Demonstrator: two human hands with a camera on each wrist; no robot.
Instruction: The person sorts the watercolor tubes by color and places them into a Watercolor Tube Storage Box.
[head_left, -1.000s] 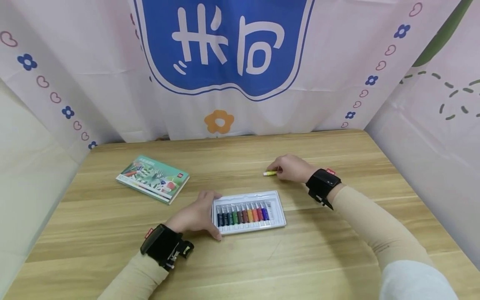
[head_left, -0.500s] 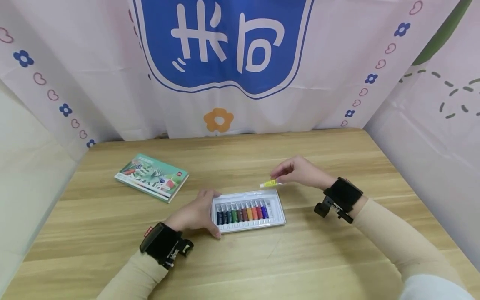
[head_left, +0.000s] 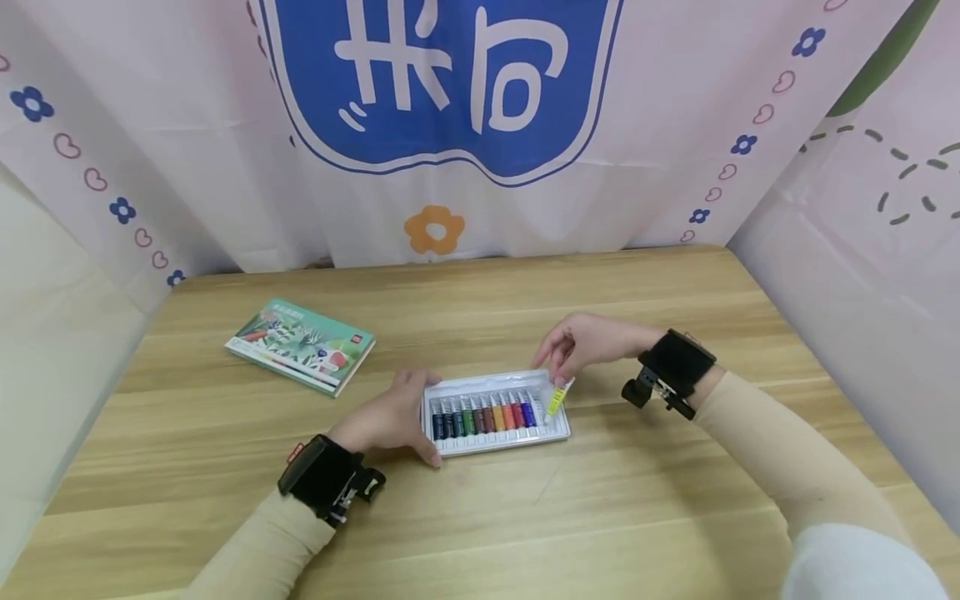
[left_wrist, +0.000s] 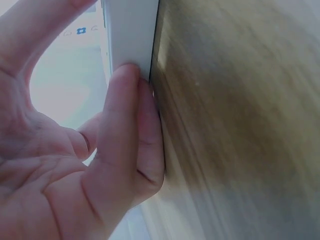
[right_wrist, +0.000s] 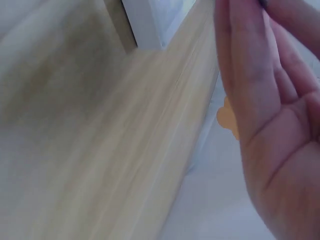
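A white tray (head_left: 480,385) lies on the table, holding a row of small paint tubes (head_left: 483,418) from dark blue through green, brown and orange to violet. At its left end my left hand (head_left: 390,414) grips it, thumb at the front corner and fingers at the back. The left wrist view shows fingers against the tray's white side (left_wrist: 131,35). Over the tray's right end, my right hand (head_left: 588,343) pinches a yellow paint tube (head_left: 556,401) by its upper end; it slants with the white cap downward. In the right wrist view the tube is hidden.
A green illustrated box (head_left: 302,346) lies at the back left of the wooden table (head_left: 600,517). A printed curtain (head_left: 525,217) hangs along the back edge, and pale side panels stand left and right.
My right hand has brought the yellow paint tube from behind the tray to its right end, turning the tube from flat to slanted, cap down. My left hand keeps its place on the tray.
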